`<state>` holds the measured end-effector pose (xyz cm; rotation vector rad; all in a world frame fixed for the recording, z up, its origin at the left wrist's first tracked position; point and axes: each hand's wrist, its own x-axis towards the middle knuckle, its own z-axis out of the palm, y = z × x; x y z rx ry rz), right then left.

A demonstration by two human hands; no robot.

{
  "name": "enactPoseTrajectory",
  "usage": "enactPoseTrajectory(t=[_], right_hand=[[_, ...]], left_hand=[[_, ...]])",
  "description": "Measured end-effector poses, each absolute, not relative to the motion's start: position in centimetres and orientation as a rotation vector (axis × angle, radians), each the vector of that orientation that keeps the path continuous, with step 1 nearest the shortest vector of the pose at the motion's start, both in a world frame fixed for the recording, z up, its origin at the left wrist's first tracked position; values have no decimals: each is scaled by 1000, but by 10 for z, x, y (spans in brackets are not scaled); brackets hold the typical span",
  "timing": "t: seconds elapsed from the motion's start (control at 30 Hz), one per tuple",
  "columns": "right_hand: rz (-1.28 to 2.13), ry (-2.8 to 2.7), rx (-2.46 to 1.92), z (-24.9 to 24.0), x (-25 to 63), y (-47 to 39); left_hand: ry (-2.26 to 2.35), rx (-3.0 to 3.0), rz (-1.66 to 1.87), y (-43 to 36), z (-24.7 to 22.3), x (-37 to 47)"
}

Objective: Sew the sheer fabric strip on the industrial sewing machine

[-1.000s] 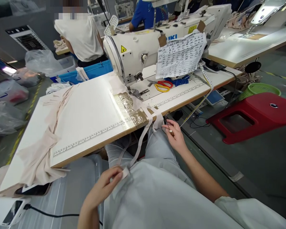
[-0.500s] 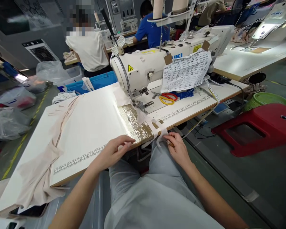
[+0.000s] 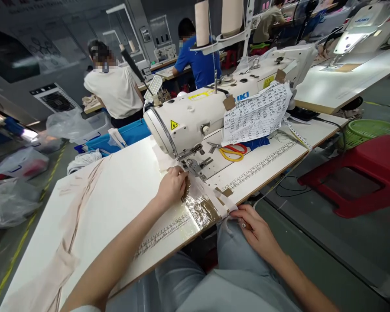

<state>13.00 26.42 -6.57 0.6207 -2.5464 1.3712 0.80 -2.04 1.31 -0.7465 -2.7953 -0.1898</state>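
Observation:
A white sewing machine (image 3: 185, 117) stands on the white table (image 3: 117, 195). Pale pink fabric (image 3: 203, 190) runs from beside its needle area to the table's front edge, over shiny brown tape (image 3: 203, 212). My left hand (image 3: 173, 184) is closed with its fingertips on the fabric just left of the presser foot. At the front edge my right hand (image 3: 251, 223) pinches the near end of the pale fabric strip, with a small thin tool tucked between its fingers.
Red and yellow-handled scissors (image 3: 232, 151) lie right of the needle area. A handwritten sheet (image 3: 255, 115) hangs on the machine. More pink fabric (image 3: 68, 251) drapes at left. A red stool (image 3: 364, 173) and green basket (image 3: 373, 132) are at right. Two people sit beyond.
My left hand has moved forward from the table edge to the fabric by the presser foot and closed. My right hand stays at the strip's near end. The view has shifted.

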Motion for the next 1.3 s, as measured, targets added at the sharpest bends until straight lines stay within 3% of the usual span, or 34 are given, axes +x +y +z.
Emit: enactPoseTrajectory(t=[0.2,0.43,0.57,0.7,0.83,0.93,1.1,1.3], right_hand=[[1438,-2458,706,-50,135,249],[1732,-2107,1167,46,131,201],[1700,-1936,1317,74,117,167],[1511,-2037,1411,74,109,153],[1277,-2474,1313,62,101,163],[1370,-2682,1111,50,93,177],[1629,-2578,948,38,82,198],[1222,-2542,634,15,52,198]], left_hand=[[-2694,-857,-194,-30,9,9],[-2656,-927,-295,-37,7,-7],[-2642,-825,-309,-32,2,-15],[-2624,-778,-334,-31,-1,-19],[-2619,-708,-455,-34,-4,-20],[-2624,-669,-602,-37,-5,-23],[-2615,-670,-997,-39,-2,-27],[-2610,-665,-1039,-43,-3,-27]])
